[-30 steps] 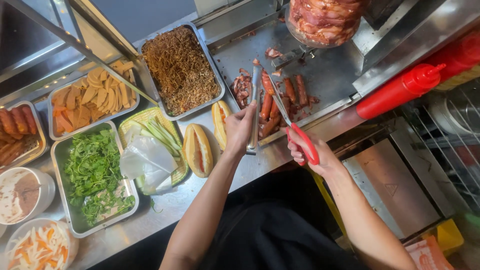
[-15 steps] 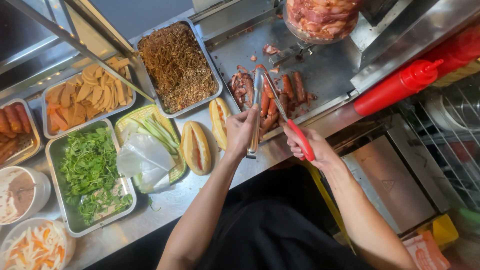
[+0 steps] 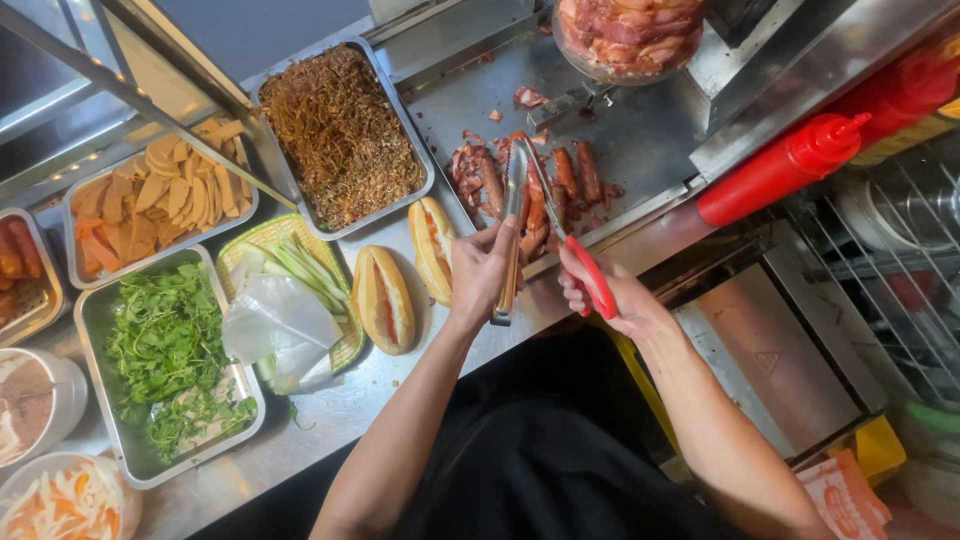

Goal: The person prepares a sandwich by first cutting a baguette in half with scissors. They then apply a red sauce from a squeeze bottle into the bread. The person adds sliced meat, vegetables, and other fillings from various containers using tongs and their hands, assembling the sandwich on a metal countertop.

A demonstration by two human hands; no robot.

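The left hand, at the centre of the frame, has its fingers curled shut around metal tongs, held upright so the tips reach up onto the griddle. Just to its right, the right hand has its fingers closed through the red handles of a pair of scissors, whose blades angle up and left until they cross close to the tong tips. Both tools meet over the sausages and meat pieces lying on the steel griddle plate, so the tongs seem placed to steady a piece while the blades come at it (whether a piece is actually pinched is hard to tell, since the tips blend with the meat).

Just left of the left hand, two split bread rolls lie open-side up on the tabletop, within easy reach of the griddle. Further left sits a green basket holding cucumber strips and a clear plastic bag, then a tray of leafy herbs. Above them are trays of shredded dried meat and sliced pale cutlets. At the upper right, a red squeeze bottle lies on its side beside the griddle.
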